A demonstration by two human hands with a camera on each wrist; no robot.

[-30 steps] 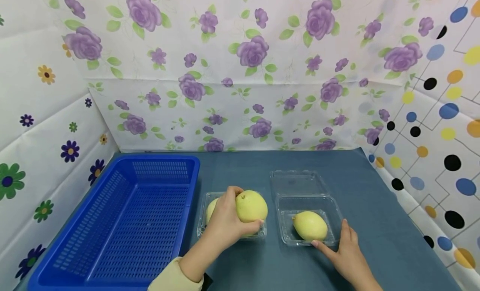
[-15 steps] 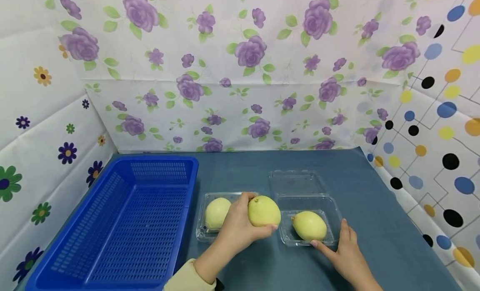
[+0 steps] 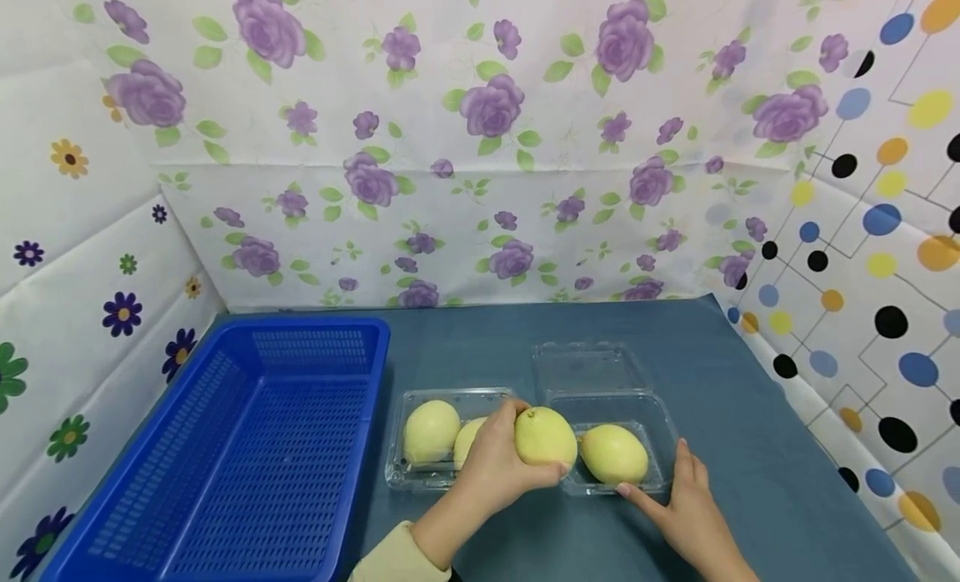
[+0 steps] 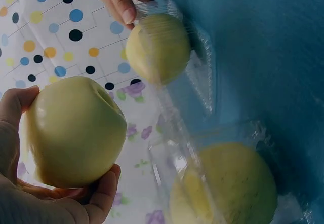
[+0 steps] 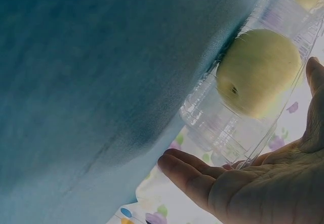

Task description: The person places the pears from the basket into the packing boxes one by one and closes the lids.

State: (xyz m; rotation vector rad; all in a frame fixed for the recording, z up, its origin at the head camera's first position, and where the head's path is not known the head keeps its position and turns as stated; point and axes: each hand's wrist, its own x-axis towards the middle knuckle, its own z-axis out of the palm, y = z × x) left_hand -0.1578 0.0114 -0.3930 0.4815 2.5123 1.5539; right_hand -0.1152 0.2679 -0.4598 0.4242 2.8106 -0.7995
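My left hand grips a pale yellow pear, thumb in front and fingers behind it. The fruit is held up over the left side of the right clear plastic box, whose hinged lid lies folded back. Inside that box sits another pear. My right hand rests at the box's near right corner, thumb on the front rim and straight fingers along the side. In the left clear plastic box lie a pear and a second pear, partly covered by my left hand.
A large blue plastic basket with slotted walls stands at the left. Blue-grey cloth covers the table. Patterned sheets hang as walls at the back and on both sides.
My left hand has carried its pear right, from over the left box to the right box's left side, uncovering pears in the left box. The right hand stays at its corner.
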